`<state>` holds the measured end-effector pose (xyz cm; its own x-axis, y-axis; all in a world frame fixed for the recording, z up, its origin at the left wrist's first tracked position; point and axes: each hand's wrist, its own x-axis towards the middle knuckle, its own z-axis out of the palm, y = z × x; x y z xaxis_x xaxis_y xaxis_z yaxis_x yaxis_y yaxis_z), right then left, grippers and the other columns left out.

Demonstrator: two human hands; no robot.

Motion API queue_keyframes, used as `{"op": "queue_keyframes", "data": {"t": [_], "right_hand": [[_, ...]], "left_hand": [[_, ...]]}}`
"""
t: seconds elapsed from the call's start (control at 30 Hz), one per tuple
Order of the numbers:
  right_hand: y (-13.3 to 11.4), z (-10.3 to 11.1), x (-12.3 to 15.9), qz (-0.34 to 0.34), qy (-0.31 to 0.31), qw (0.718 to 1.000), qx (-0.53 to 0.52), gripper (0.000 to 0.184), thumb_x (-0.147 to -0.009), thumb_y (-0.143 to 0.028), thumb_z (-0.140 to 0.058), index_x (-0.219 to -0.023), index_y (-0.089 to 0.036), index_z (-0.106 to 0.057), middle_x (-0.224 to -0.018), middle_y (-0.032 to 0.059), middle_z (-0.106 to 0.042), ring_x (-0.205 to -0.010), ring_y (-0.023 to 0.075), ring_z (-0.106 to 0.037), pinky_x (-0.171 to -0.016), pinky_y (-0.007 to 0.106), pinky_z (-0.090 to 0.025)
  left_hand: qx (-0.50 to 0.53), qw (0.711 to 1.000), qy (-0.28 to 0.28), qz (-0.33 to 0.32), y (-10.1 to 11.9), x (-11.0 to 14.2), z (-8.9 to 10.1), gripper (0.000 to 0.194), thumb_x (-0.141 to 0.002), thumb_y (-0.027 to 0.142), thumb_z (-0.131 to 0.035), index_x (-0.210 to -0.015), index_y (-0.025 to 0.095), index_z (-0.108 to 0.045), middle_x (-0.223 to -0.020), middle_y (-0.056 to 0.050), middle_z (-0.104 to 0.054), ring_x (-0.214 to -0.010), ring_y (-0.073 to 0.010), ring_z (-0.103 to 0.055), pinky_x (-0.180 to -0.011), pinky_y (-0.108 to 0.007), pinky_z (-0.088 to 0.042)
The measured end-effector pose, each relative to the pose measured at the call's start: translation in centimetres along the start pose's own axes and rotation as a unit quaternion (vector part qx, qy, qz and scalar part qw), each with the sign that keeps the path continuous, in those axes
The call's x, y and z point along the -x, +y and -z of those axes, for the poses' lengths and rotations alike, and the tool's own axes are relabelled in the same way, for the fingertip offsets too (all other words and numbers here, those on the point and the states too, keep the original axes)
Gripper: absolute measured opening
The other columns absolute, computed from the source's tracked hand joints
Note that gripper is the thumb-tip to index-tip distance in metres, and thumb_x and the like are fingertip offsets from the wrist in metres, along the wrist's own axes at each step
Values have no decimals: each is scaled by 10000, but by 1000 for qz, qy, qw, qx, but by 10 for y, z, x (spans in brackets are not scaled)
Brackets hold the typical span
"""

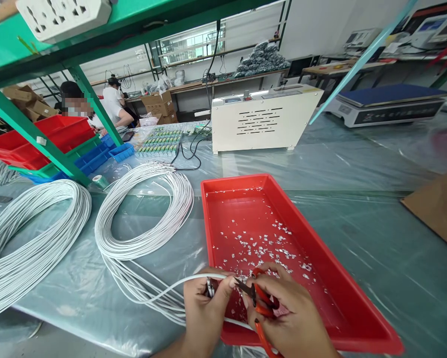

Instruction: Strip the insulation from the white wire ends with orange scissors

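My left hand (204, 313) is closed on a white cable (193, 277), pinching it near its end between thumb and finger. A small shiny metal piece (210, 287) shows by its curled fingers; I cannot make out what it is. In my right hand (294, 311) are orange-handled scissors (253, 294), their dark blades pointing left at the cable end by my left thumb. Both hands are over the near part of a red tray (241, 185) dotted with small white scraps (264, 248). The cable runs back to a large white coil (106, 228) on the left.
A second white cable coil (68, 233) lies farther left. Behind the tray stand a cream machine (264, 122) and a scale (387, 104). Stacked red bins (44, 139) sit under a green shelf frame (29, 129). Cardboard (437, 209) lies at right. Two people are in the background.
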<state>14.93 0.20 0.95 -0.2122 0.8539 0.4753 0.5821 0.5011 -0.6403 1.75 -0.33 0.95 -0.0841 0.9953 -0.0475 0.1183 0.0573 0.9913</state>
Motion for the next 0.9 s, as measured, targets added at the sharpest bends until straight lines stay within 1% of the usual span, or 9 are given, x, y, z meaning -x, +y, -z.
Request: {"op": "queue_keyframes", "data": {"t": [0.1, 0.23, 0.3, 0.37, 0.47, 0.6, 0.73, 0.8, 0.9], "right_hand": [[2, 1, 1, 6, -4, 1000, -14, 130, -613, -75, -448, -555, -159, -368, -474, -32, -395, -495, 88, -402, -651, 249, -389], [14, 5, 1, -31, 1, 999, 9, 93, -640, -74, -464, -638, -166, -451, -573, -7, -500, -578, 118, -478, -667, 265, -398], [22, 7, 1, -49, 23, 998, 44, 97, -669, -105, -482, -734, -170, -514, -658, 14, -552, -620, 139, -490, -669, 283, -400], [28, 9, 1, -68, 34, 995, 65, 10, -712, -178, -519, -713, -168, -518, -645, 26, -547, -663, 162, -491, -659, 289, -398], [30, 10, 0, -89, 7, 995, 35, 195, -776, -262, -533, -615, -162, -490, -607, 27, -534, -694, 159, -502, -643, 264, -395], [22, 10, -1, -34, 7, 999, -9, 63, -755, -215, -567, -808, -181, -563, -707, -9, -597, -751, 132, -551, -749, 265, -393], [15, 9, -4, 13, 6, 1000, -2, 49, -722, -172, -562, -754, -168, -524, -579, -44, -555, -552, 98, -518, -715, 287, -380], [14, 9, -4, 19, 1, 1000, -4, 67, -698, -139, -538, -752, -173, -519, -552, -50, -539, -540, 103, -517, -697, 293, -373], [17, 11, -5, 29, 22, 999, 6, 152, -649, -95, -493, -775, -179, -515, -599, -43, -554, -602, 119, -543, -775, 318, -345]], "left_hand": [[31, 999, 10, 38, -2, -3, 1, 267, -747, 330, -581, -632, 89, -585, -628, -50, -578, -598, -116, -522, -579, -199, -415], [63, 995, -5, 81, -2, -4, 2, 318, -748, 377, -575, -628, 83, -560, -614, -43, -544, -563, -96, -466, -543, -196, -376], [59, 994, -9, 96, -1, -5, 3, 348, -750, 400, -569, -615, 79, -566, -587, -39, -522, -531, -82, -436, -508, -187, -345], [69, 991, -10, 114, -1, -6, 3, 373, -744, 425, -569, -611, 77, -570, -564, -34, -508, -488, -68, -402, -464, -181, -308], [99, 986, -16, 137, -4, -7, 2, 385, -727, 445, -583, -613, 78, -555, -530, -17, -492, -416, -40, -332, -411, -173, -255], [91, 988, -16, 124, -5, -7, 1, 369, -740, 425, -578, -612, 79, -556, -483, 2, -461, -393, -30, -305, -419, -171, -263], [94, 991, -16, 92, -4, -5, 1, 321, -746, 386, -584, -646, 82, -568, -619, -45, -558, -552, -87, -467, -538, -191, -361], [94, 991, -15, 91, -3, -6, 0, 313, -747, 384, -582, -656, 85, -569, -640, -47, -563, -584, -99, -483, -562, -197, -369], [88, 992, -1, 93, -2, -6, -1, 327, -735, 396, -590, -634, 86, -562, -620, -40, -548, -576, -99, -476, -564, -196, -365]]}}
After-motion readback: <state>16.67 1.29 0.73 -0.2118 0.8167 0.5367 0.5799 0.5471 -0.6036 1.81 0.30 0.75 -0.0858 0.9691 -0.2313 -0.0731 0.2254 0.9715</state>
